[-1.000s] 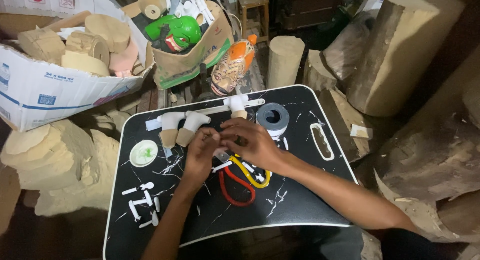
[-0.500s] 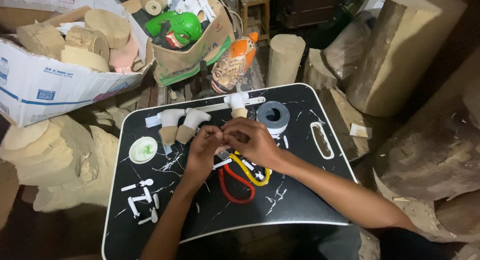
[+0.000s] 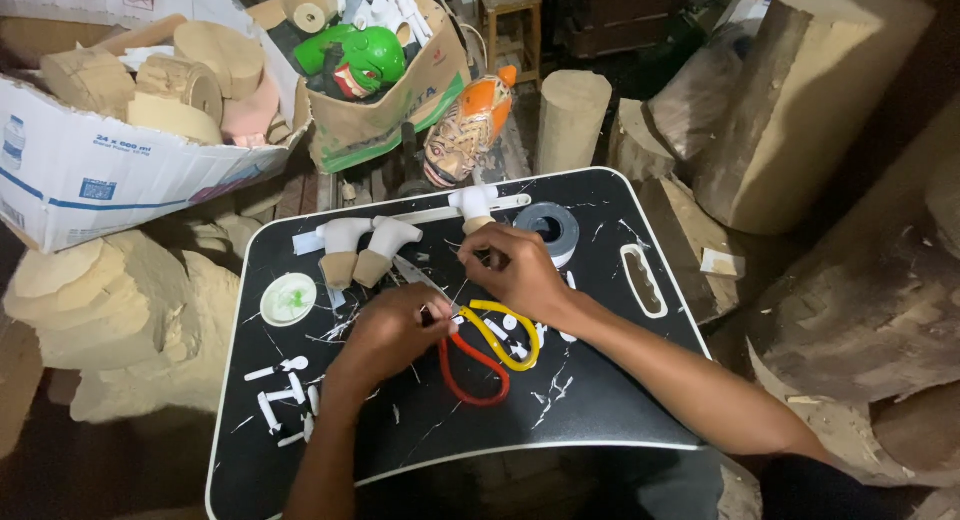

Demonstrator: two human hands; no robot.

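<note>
A black lap table (image 3: pixel 600 420) with a white rim lies in front of me. My left hand (image 3: pixel 392 332) is curled over a pair of scissors (image 3: pixel 485 352) with one red and one yellow handle loop, gripping near the pivot. Their blades point up-left past my fingers. My right hand (image 3: pixel 512 270) hovers just above them with its fingertips pinched together; whatever is between them is too small to make out. It is close to a white-capped wooden piece (image 3: pixel 472 208) and a grey tape roll (image 3: pixel 548 228).
Two more white-capped wooden pieces (image 3: pixel 362 250), a small white dish (image 3: pixel 288 298) and small white bits (image 3: pixel 285 395) lie on the table's left part. Beyond it stand cardboard boxes (image 3: pixel 110 170) of carved wood, a green mask (image 3: pixel 365 60), log sections (image 3: pixel 800 110) and pale carved blocks (image 3: pixel 120 310).
My right hand has lifted off the scissors and moved up and right, away from my left hand. My left hand stays over the scissors.
</note>
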